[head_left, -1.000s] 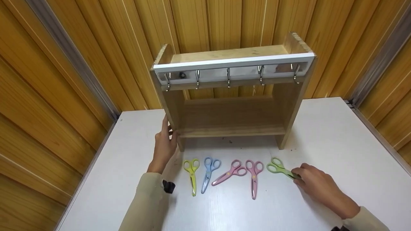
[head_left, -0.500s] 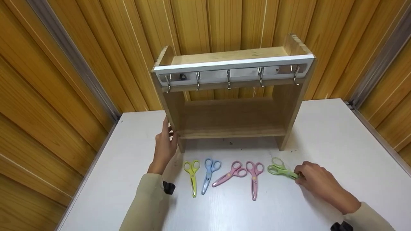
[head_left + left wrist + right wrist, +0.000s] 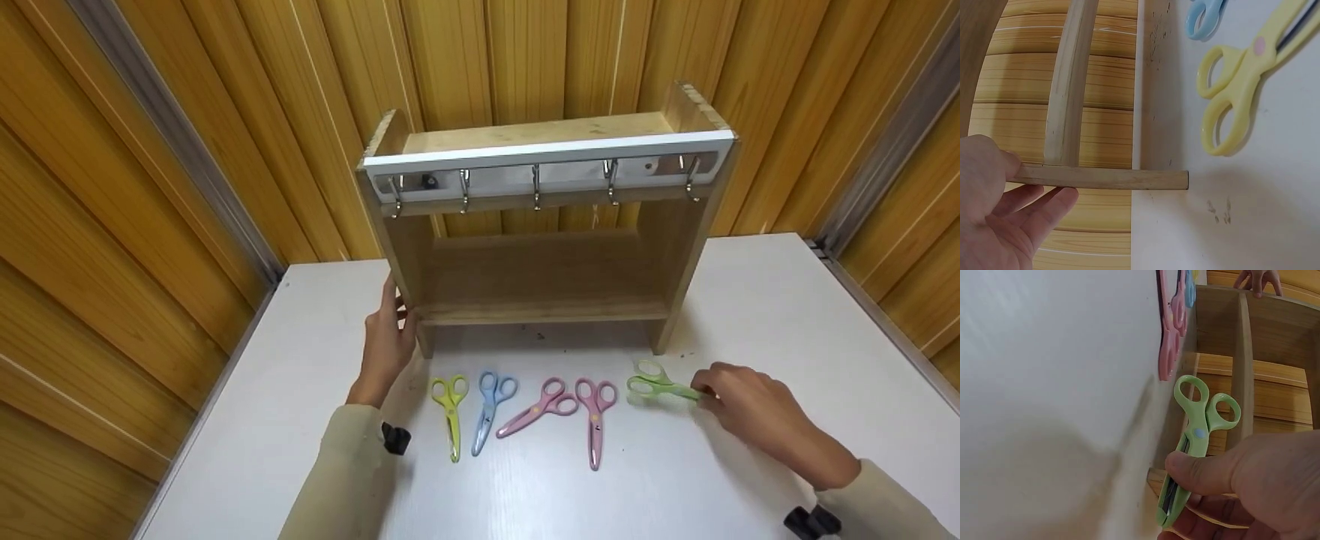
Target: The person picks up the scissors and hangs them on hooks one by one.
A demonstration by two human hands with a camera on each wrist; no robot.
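Observation:
My right hand (image 3: 765,412) pinches green scissors (image 3: 660,385) by the blade end, the handle loops pointing left toward the rack. In the right wrist view the thumb lies across the green scissors (image 3: 1197,433), fingers behind. At the left, my left hand (image 3: 386,341) grips the side panel of the wooden rack (image 3: 547,309); in the left wrist view its thumb and fingers straddle the panel edge (image 3: 1106,178). A metal strip with several hooks (image 3: 536,187) runs along the rack's top front. Before the rack lie yellow scissors (image 3: 451,416) and blue scissors (image 3: 489,409).
Two pink scissors lie on the white table (image 3: 540,495): one slanted (image 3: 536,409), the other pink pair (image 3: 595,420) pointing toward me. Wood-patterned walls (image 3: 517,60) stand behind the rack and along both sides.
The green scissors have come up off the table in my right hand, shifting slightly right and away from me. My left hand keeps its grip on the rack.

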